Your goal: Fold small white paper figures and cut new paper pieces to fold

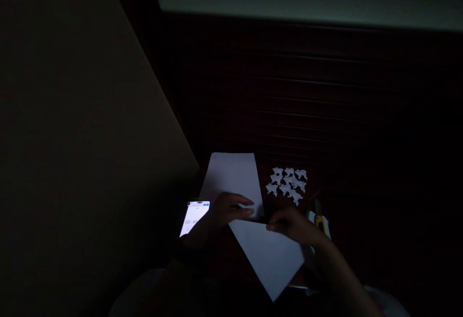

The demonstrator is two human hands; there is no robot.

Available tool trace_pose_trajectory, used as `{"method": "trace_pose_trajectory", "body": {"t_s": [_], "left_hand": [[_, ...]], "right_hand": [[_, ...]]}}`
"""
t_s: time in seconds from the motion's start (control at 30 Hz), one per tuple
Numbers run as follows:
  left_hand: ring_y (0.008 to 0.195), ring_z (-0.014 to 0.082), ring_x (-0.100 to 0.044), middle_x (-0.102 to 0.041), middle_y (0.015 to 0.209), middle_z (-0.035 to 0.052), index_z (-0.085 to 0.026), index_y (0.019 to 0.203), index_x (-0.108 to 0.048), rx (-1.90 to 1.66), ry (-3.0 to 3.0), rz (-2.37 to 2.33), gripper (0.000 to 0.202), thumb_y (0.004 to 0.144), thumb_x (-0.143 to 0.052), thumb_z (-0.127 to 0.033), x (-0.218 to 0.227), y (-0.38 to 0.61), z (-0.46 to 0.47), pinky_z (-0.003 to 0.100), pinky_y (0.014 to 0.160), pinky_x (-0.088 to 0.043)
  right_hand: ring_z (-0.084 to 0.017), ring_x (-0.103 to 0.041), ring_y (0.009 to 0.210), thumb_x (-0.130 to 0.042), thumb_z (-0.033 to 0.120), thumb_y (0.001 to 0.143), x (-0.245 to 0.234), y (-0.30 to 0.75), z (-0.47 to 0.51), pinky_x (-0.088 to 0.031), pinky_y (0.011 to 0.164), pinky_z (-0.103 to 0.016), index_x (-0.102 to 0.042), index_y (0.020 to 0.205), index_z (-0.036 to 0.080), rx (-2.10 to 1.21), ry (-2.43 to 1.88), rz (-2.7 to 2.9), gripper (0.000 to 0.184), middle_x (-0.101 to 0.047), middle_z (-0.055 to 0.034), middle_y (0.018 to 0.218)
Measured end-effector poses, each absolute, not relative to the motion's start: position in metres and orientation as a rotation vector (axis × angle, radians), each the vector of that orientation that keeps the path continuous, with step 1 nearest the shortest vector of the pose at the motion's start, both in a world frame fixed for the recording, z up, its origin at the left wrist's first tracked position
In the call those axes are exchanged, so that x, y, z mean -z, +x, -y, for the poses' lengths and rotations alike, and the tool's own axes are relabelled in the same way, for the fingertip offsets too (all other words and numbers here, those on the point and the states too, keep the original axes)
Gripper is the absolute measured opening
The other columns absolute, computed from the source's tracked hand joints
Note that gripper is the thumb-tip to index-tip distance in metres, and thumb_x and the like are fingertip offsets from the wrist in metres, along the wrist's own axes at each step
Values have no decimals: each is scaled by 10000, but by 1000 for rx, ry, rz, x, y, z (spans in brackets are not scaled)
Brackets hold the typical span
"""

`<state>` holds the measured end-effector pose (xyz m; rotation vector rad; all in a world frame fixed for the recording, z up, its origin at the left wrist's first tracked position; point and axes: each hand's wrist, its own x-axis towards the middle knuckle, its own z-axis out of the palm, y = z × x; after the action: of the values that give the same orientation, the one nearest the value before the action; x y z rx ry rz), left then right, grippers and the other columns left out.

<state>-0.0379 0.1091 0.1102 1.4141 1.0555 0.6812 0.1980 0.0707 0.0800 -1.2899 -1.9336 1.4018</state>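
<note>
The scene is very dark. A white sheet of paper point(267, 252) lies tilted in front of me, one corner pointing toward me. My left hand point(229, 209) rests on its upper left edge with fingers curled and pressed down. My right hand point(292, 225) pinches the sheet's upper edge between thumb and fingers. A second white sheet point(233, 172) lies flat just beyond my left hand.
A lit phone point(194, 218) showing a timer lies left of my left hand. Several small folded white paper figures point(287, 184) sit in a cluster at the right. A yellow utility knife point(319, 218) lies beside my right hand. A pale wall stands at the left.
</note>
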Motion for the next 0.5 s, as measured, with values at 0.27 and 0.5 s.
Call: {"method": "trace_pose_trajectory", "body": {"t_s": [0.27, 0.5], "left_hand": [[537, 176, -608, -699, 653, 39, -219, 702, -731, -255, 1650, -761, 152, 627, -642, -318, -82, -31, -97, 230, 501, -406], [589, 188, -625, -703, 681, 43, -225, 720, -730, -223, 1626, -733, 142, 636, -643, -299, -93, -35, -94, 238, 543, -434]], "right_hand": [[-135, -530, 551, -612, 343, 711, -76, 188, -67, -359, 520, -229, -704, 703, 178, -1307, -1224, 2146, 189, -646, -11, 621], [-122, -500, 519, -628, 333, 696, -85, 201, -68, -353, 511, -227, -685, 621, 173, -1333, -1243, 2175, 185, -608, 2, 549]]}}
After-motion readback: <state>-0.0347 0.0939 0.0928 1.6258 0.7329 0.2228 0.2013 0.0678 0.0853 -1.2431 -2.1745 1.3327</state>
